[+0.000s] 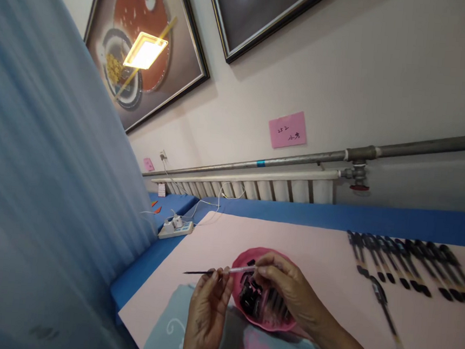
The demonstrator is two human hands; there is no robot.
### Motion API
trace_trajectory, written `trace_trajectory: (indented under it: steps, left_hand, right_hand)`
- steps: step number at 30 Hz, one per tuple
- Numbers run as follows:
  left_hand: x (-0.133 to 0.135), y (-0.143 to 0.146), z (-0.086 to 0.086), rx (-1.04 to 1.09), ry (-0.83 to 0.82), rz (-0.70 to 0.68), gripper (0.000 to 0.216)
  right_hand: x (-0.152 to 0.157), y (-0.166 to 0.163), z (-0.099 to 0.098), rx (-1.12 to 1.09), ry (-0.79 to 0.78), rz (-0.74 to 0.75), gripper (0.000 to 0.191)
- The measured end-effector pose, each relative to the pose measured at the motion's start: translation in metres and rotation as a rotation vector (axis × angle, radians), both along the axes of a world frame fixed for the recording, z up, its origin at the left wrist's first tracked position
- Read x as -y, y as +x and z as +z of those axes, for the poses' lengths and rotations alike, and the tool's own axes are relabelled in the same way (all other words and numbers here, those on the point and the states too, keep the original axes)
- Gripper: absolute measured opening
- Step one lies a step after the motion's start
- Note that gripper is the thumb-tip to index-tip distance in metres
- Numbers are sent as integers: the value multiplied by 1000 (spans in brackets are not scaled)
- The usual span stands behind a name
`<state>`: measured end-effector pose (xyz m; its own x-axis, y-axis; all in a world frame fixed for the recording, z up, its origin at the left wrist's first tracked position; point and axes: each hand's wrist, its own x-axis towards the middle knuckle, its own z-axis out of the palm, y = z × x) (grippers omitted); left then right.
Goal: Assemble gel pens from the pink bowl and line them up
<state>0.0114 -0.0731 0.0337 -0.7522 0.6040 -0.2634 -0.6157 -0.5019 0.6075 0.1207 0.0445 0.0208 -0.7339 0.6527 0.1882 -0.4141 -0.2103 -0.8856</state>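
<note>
A thin pen-like stick, dark and pointed at its left end and pale whitish toward the right, lies level between my two hands. The fingertips of my left hand are closed around its middle. With thumb and fingers, my right hand pinches its pale end; what the stick is exactly, I cannot make out. Just beneath the hands sits a pink bowl with a wavy rim. Small shiny black pieces and some longer dark-and-clear ones fill it, partly hidden by my right hand.
Several brush-like items with black ends lie in a row on the pink sheet. One more such item lies apart, closer. A power strip stands on the blue surface at left, by a blue curtain. A radiator runs along the wall.
</note>
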Motion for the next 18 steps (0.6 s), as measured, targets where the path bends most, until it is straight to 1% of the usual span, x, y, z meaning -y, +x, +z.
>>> trace_trajectory:
  steps: [5,9,12,15,18]
  left_hand:
    - [1,-1,-3,-25,-3,10,15]
    - [1,-1,-7,-67,-4,-14,11]
    - [0,-1,-9,-154,-18,-39,13]
    - [0,0,-8,-288,-81,-54,17]
    - [1,3,-1,-435,-177,-110,20]
  right_hand:
    - [1,1,2,60,45,-4,7]
    - [4,0,1,92,51,-9,8]
    - [6,-3,-2,142,113,2,7]
    - [9,-4,-6,220,178,41,7]
    - [13,-3,-7,317,344,92,8]
